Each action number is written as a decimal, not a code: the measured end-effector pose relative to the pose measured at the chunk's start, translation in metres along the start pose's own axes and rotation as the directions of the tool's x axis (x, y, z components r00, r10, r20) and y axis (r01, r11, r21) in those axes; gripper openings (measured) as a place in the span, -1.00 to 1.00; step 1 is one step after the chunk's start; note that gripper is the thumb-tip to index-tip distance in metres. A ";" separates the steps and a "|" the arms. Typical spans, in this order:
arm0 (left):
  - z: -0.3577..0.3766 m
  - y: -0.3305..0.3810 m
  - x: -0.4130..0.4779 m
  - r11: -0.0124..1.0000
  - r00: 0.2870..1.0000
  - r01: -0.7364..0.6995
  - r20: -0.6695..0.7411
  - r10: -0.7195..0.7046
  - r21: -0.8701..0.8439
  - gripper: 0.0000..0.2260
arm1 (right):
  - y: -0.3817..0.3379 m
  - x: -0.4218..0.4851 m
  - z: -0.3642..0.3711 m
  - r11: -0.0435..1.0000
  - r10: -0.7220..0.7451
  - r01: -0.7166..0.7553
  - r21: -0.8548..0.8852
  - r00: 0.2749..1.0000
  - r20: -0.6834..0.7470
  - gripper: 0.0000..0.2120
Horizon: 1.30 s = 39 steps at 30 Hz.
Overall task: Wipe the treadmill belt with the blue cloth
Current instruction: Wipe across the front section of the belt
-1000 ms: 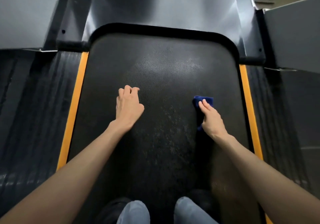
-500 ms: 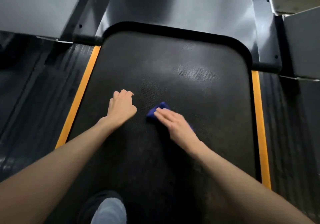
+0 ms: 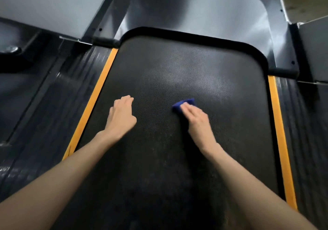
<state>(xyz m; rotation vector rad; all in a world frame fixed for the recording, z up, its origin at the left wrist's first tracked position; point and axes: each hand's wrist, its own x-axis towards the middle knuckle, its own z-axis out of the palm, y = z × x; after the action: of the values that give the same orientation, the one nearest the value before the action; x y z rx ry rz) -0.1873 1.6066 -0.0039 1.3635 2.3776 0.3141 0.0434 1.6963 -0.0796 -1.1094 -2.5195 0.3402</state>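
Observation:
The black textured treadmill belt point(image 3: 186, 66) fills the middle of the head view. A small blue cloth point(image 3: 179, 105) lies on it near the centre, mostly covered by my right hand point(image 3: 195, 118), which presses it flat against the belt with straight fingers. Only the cloth's far edge shows past my fingertips. My left hand point(image 3: 120, 116) rests on the belt to the left, fingers relaxed, holding nothing.
Orange strips point(image 3: 92, 102) point(image 3: 280, 132) border the belt on both sides, with dark ribbed side rails point(image 3: 44, 119) beyond. A grey motor cover point(image 3: 195, 9) rises at the far end, flanked by grey uprights point(image 3: 44, 4).
My right hand swept the cloth left from the belt's right side toward the centre, then back slightly right. My left hand stayed planted. The view tilted, and my knees left the frame.

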 end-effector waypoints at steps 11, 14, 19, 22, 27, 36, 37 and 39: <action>0.010 -0.028 -0.014 0.995 0.998 -0.055 -0.026 0.057 0.082 -0.33 | -0.069 -0.007 0.018 0.925 -0.371 0.341 0.168 0.904 0.213 -0.47; 0.003 -0.034 -0.016 0.993 0.998 -0.028 -0.054 0.034 0.119 -0.30 | 0.011 0.006 -0.018 1.000 0.012 -0.012 0.016 1.000 -0.006 -0.54; -0.003 -0.053 -0.020 0.964 0.993 0.102 -0.079 -0.085 0.246 -0.24 | -0.006 0.003 -0.001 0.874 0.483 -0.468 0.131 0.867 -0.124 -0.49; -0.001 -0.052 -0.024 0.945 0.969 0.246 -0.033 -0.244 0.217 -0.23 | -0.080 -0.029 0.035 0.992 -0.036 0.032 0.118 0.999 0.038 -0.45; -0.003 -0.055 -0.027 0.938 0.980 0.199 -0.080 -0.184 0.283 -0.33 | -0.009 -0.027 -0.002 0.998 -0.052 0.051 -0.034 0.998 -0.029 -0.46; -0.013 -0.071 -0.029 0.924 0.949 0.315 -0.067 -0.308 0.216 -0.39 | -0.012 -0.032 -0.011 0.982 -0.182 0.186 -0.030 0.978 0.103 -0.35; -0.013 -0.074 -0.029 0.928 0.955 0.297 -0.075 -0.287 0.224 -0.42 | 0.001 -0.020 -0.018 0.990 -0.122 0.128 -0.053 0.987 0.106 -0.39; -0.014 -0.080 -0.029 0.934 0.961 0.275 -0.092 -0.260 0.230 -0.47 | 0.015 0.009 -0.022 0.974 0.224 -0.223 -0.036 0.973 0.044 -0.40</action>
<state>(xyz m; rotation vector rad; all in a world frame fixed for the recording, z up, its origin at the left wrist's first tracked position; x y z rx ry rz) -0.2423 1.5417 -0.0148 1.1161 2.6820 -0.0123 0.0571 1.7152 -0.0627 -1.4183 -2.4522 0.3928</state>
